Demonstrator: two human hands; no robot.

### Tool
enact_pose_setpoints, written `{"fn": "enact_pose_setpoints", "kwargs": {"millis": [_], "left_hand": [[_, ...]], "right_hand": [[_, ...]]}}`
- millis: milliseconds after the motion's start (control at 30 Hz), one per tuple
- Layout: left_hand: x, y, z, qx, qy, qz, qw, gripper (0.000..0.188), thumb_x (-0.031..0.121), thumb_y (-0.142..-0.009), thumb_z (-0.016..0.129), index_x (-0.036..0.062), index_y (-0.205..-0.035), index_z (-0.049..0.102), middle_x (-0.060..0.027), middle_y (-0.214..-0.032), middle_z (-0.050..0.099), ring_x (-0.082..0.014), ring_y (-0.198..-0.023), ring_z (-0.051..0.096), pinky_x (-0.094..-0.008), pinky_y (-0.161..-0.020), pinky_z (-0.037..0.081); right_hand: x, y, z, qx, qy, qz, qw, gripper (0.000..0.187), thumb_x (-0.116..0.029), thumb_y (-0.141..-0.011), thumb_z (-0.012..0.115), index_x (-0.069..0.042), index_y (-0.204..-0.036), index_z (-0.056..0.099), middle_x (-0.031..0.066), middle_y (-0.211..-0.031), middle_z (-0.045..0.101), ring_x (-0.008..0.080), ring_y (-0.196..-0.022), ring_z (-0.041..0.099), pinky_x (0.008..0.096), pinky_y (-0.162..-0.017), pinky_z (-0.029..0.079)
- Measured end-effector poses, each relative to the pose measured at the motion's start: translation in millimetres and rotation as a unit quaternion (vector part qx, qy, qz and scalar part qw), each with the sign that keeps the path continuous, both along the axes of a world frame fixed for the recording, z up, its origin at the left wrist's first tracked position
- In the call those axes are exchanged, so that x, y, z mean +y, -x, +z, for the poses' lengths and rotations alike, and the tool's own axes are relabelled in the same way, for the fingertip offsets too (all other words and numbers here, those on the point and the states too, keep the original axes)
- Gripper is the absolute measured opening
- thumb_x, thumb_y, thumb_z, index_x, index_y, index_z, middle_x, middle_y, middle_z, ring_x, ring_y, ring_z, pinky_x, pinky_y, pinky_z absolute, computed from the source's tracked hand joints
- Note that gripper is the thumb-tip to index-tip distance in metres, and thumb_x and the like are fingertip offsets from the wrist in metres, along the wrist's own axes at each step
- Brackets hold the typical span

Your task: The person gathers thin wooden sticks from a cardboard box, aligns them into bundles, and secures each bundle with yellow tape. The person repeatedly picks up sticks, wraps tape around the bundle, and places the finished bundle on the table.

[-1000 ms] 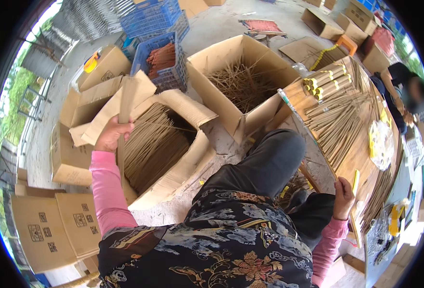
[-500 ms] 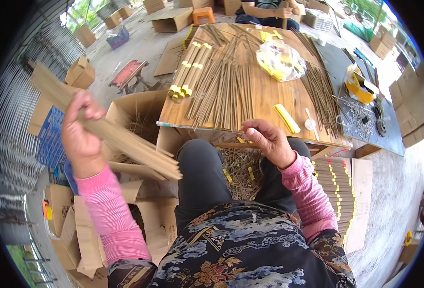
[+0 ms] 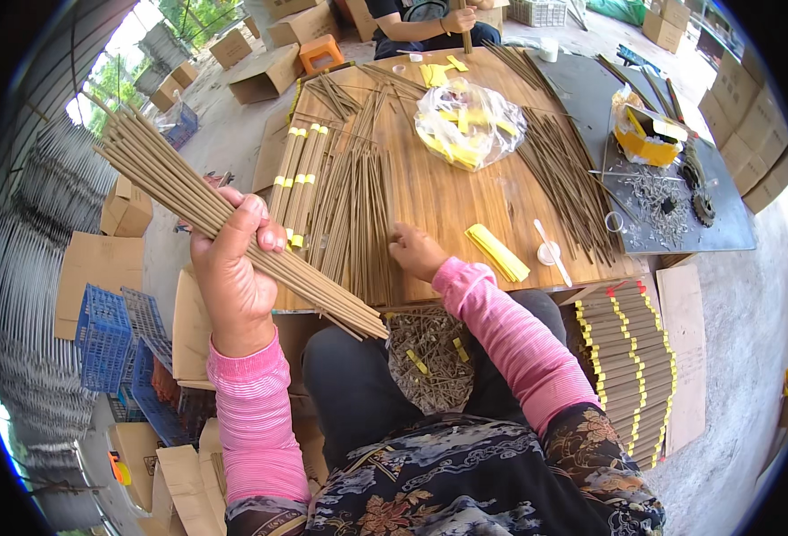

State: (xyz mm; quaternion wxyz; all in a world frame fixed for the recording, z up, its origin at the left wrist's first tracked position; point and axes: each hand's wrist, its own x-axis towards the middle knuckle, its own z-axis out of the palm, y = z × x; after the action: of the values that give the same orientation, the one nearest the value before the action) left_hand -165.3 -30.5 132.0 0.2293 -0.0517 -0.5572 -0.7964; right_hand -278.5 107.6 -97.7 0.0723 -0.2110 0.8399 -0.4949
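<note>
My left hand [image 3: 233, 272] grips a thick bundle of long brown sticks [image 3: 157, 174], held up and slanting from upper left down to the table's near edge. My right hand [image 3: 414, 252] rests with curled fingers on the wooden table [image 3: 452, 201], touching a spread of loose brown sticks [image 3: 358, 223]. Bundles bound with yellow bands [image 3: 296, 183] lie just left of that spread. Both forearms wear pink sleeves.
On the table lie a clear bag of yellow bands [image 3: 467, 123], a stack of yellow strips [image 3: 496, 252] and more sticks [image 3: 565, 179]. Banded bundles [image 3: 630, 357] are stacked at my right. Blue crates [image 3: 112, 339] and cardboard boxes [image 3: 99, 263] stand left. Another person [image 3: 429, 18] sits opposite.
I have turned from the boxes to the table. My left hand has raised the stick bundle higher, and my right hand has moved onto the loose sticks on the table.
</note>
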Motion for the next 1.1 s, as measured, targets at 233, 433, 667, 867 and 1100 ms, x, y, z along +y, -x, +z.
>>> {"fn": "enact_pose_setpoints", "kwargs": {"millis": [233,433,667,867,1100], "left_hand": [[20.7,38.0,-16.4,0.0,0.0,-0.02,1.0,0.014,0.0,-0.078,0.058,0.0076,-0.089,0.054,-0.0033,-0.072,0.051,-0.0102,-0.057,0.045,-0.0251,-0.054,0.039],[71.9,59.5,-40.4,0.057,0.008,-0.006,0.998,0.017,-0.004,-0.077,0.058,0.0047,-0.088,0.048,-0.0058,-0.077,0.052,-0.0122,-0.06,0.047,-0.0266,-0.057,0.042],[83.4,75.1,-80.8,0.045,0.066,-0.031,0.996,0.034,-0.002,-0.076,0.059,0.0015,-0.105,0.042,-0.0077,-0.08,0.055,-0.0152,-0.071,0.053,-0.0287,-0.069,0.046],[81.9,75.2,-47.4,0.066,0.066,-0.022,0.995,0.044,0.0,-0.074,0.063,-0.0015,-0.112,0.039,-0.0052,-0.079,0.055,-0.0135,-0.074,0.055,-0.026,-0.073,0.046],[73.5,64.9,-40.2,0.052,0.022,-0.034,0.998,0.013,0.0,-0.077,0.06,0.0024,-0.088,0.052,-0.0053,-0.076,0.054,-0.015,-0.067,0.054,-0.0295,-0.067,0.046]], "right_hand": [[37.3,2.6,44.7,-0.16,0.259,0.082,0.949,0.048,-0.004,-0.077,0.051,0.003,-0.123,0.04,0.0134,-0.105,0.059,0.0227,-0.099,0.056,0.031,-0.085,0.044],[68.0,-36.0,102.5,0.034,0.234,0.17,0.957,0.064,-0.003,-0.068,0.06,-0.002,-0.127,0.036,0.0136,-0.111,0.051,0.0198,-0.105,0.05,0.0302,-0.088,0.042],[49.8,-24.6,66.4,0.085,0.193,0.03,0.977,0.055,-0.017,-0.068,0.068,-0.003,-0.116,0.045,0.0181,-0.096,0.057,0.0324,-0.088,0.056,0.0364,-0.076,0.046],[47.2,-23.0,62.5,0.066,0.184,0.031,0.98,0.037,-0.016,-0.071,0.065,-0.006,-0.103,0.051,0.0147,-0.084,0.057,0.0302,-0.078,0.057,0.0359,-0.068,0.046],[45.3,-28.3,50.6,0.065,0.199,0.035,0.977,0.029,-0.013,-0.071,0.064,-0.005,-0.097,0.052,0.0148,-0.078,0.056,0.0301,-0.073,0.057,0.0352,-0.064,0.046]]}}
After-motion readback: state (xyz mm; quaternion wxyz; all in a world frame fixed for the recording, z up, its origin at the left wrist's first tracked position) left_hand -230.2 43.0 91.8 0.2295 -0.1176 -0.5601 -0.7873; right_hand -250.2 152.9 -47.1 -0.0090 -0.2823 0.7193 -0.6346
